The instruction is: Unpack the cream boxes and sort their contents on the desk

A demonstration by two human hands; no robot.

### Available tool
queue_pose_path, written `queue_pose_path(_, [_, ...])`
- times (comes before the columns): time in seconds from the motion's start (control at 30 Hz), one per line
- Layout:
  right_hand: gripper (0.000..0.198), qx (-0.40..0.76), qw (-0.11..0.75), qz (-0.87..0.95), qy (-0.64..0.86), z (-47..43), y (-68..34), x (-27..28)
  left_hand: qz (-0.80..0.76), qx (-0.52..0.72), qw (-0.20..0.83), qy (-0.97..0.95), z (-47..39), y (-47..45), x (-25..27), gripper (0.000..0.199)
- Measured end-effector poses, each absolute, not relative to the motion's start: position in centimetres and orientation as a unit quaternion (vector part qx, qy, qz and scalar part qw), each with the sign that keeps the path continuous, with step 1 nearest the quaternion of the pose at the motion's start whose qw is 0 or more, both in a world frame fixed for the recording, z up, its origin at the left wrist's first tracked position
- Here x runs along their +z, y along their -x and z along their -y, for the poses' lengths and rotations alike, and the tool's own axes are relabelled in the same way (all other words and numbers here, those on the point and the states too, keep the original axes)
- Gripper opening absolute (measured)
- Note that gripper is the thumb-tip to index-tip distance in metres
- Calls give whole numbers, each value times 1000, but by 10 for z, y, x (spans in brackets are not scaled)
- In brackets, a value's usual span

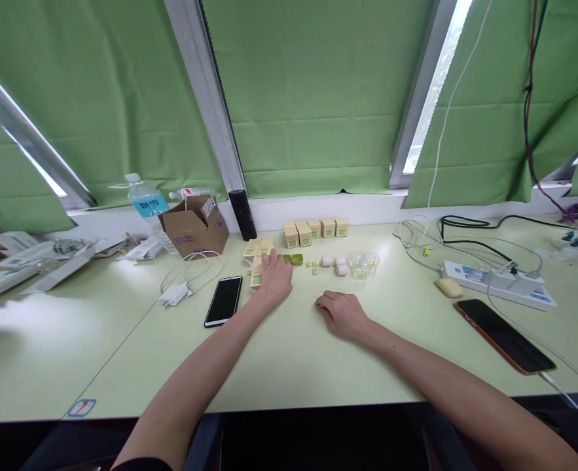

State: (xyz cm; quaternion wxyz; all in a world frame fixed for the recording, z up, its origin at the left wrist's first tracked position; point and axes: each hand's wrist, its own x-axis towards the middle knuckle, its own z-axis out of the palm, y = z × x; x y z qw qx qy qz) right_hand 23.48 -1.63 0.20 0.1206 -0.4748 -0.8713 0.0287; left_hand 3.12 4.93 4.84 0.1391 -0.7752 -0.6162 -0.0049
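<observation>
My left hand (275, 280) reaches over the small kraft-paper boxes, its fingers stretched out and slightly apart, partly covering one box (256, 275) and some green pieces. Just right of its fingers lies a small olive-green piece (296, 260). My right hand (342, 315) rests on the table with its fingers curled in, and nothing shows in it. Beyond the right hand are tiny yellow pieces (314, 271), pale pink rounded pieces (341, 269) and clear plastic cups (359, 269) with yellow bits inside. Several upright kraft boxes (291, 235) stand in a row behind.
A black phone (224, 301) and a white charger (173, 295) lie at left, before a cardboard carton (194, 229), water bottle (147, 203) and black cylinder (242, 214). A power strip (499, 286), beige oval object (449, 287), second phone (505, 335) and cables occupy the right.
</observation>
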Motion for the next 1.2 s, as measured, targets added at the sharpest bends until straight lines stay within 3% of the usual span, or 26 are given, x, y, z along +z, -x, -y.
queue_pose_path(0.17, [20, 24, 130, 872, 472, 17, -235, 3, 508, -86, 81, 853, -7, -38, 34, 27])
queue_pose_path(0.4, [22, 37, 144, 869, 471, 15, -237, 0, 409, -112, -41, 905, 28, -28, 1, 40])
queue_pose_path(0.73, [25, -12, 297, 794, 531, -34, -270, 40, 398, -115, -46, 909, 22, -24, -3, 46])
queue_pose_path(0.93, [32, -41, 204, 711, 672, -124, -295, 82, 400, -119, -53, 907, 22, -23, -6, 47])
queue_pose_path(1.2, [54, -24, 126, 685, 717, -204, -291, 66, 404, -119, -40, 906, 24, -26, -6, 46])
